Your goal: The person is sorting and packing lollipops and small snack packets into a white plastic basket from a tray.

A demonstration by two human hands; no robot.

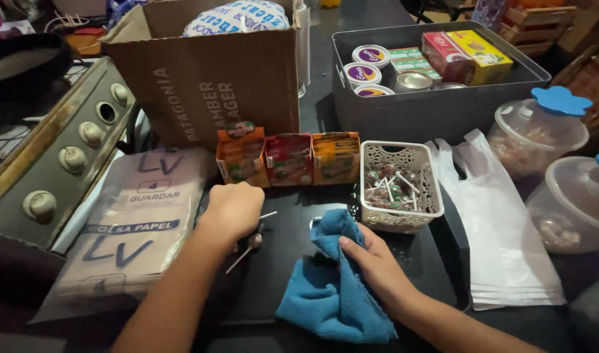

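My right hand [371, 261] presses a crumpled blue cloth [332, 294] onto the dark tabletop [280, 248], fingers gripping its upper fold. My left hand [234, 209] is closed in a fist over lollipops [250, 243]; white sticks poke out beneath it on the table. Just behind the cloth stands a small white lattice basket [404, 186] filled with several lollipops. Behind my left hand sit three open candy display boxes [290, 157], orange, red and yellow-orange.
A large cardboard box [208, 72] stands behind the candy boxes. A grey bin [430, 98] holds tubs, cans and cartons. White plastic bags [502, 229] lie right, beside two lidded plastic jars [538, 134]. Wrapped paper packs [136, 222] lie left, by a stove [57, 157].
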